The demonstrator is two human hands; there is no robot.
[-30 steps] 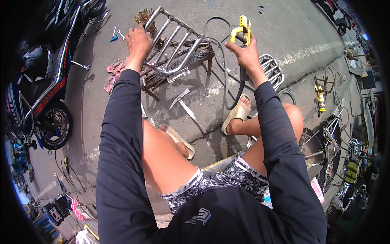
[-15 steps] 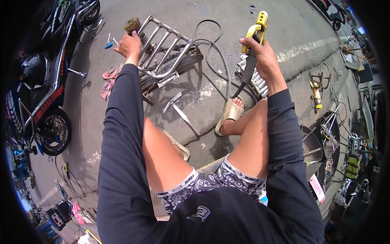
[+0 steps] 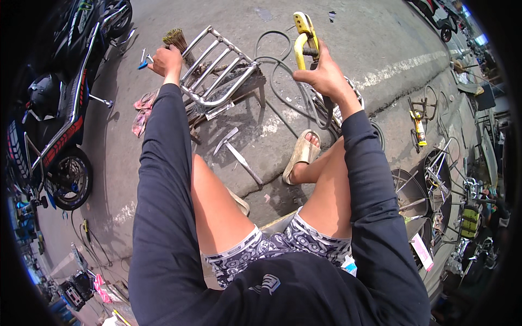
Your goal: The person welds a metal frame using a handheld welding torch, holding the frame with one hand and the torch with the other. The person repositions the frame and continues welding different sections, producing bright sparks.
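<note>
My left hand is closed beside the left edge of a shiny tubular metal rack. A bristly yellowish-brown bundle sticks up just past its fingers; whether they grip the bundle is hidden. The rack leans over a dark, rough metal stand. My right hand grips a yellow welding electrode holder with a dark handle, raised to the right of the rack. No rod shows in its jaws. On the ground between my feet and the stand lies a chipping hammer.
A thick grey cable loops behind the stand. Blue-handled tool and pinkish cloth lie left. A motorcycle stands at far left. Bright metal bars lie under my right hand. A wheel rim and metal parts are at right.
My right hand has moved left with the electrode holder and turned it, so its yellow lever shows more. My left hand has shifted slightly left. The rack's top has tilted a little rightward.
</note>
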